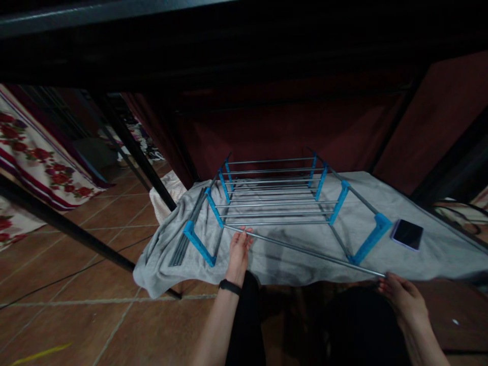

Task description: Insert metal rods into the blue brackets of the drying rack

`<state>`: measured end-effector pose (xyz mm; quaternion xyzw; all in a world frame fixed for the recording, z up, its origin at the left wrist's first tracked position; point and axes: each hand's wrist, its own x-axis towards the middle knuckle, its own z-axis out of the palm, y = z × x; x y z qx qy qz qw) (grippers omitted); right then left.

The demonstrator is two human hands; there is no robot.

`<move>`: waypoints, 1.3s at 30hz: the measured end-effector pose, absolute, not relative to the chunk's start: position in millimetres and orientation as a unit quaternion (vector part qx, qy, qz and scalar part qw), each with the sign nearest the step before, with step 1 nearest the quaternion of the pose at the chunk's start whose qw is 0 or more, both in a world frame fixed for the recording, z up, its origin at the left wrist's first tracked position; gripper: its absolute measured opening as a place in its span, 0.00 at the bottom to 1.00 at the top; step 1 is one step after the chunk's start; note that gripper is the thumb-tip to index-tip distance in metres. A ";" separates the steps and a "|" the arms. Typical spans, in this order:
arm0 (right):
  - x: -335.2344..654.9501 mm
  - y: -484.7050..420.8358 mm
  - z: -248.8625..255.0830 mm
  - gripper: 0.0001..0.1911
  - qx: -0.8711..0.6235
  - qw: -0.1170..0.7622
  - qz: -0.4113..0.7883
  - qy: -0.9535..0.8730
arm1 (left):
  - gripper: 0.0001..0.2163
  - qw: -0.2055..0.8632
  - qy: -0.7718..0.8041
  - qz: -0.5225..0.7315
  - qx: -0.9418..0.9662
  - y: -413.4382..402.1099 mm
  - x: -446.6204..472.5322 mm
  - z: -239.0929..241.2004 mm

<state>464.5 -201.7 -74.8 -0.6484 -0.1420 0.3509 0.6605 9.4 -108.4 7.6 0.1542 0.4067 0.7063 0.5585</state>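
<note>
A grey metal rod (305, 250) slants across the near side of a partly built rack, whose rods (274, 204) run between blue plastic brackets (371, 238). My right hand (406, 300) is closed around the rod's right end. Toward its left end, my left hand (240, 254), with a black band on the wrist, has its fingers and thumb closed on the rod. The rod's left tip lies near a blue bracket (215, 207). In front of the tip stands the nearest left bracket (199, 244), with no rod seated in it.
Loose grey rods (187, 231) lie together at the left on the grey cloth (152, 264). A phone (407, 235) rests right of the rack. A dark bar crosses overhead, and black metal legs (129, 147) stand at the left over a tiled floor (87, 325).
</note>
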 end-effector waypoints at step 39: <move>250.1 -110.3 -53.4 0.21 -0.356 0.278 0.753 -0.478 | 0.17 0.481 0.501 0.579 0.427 -134.5 101.7 -46.7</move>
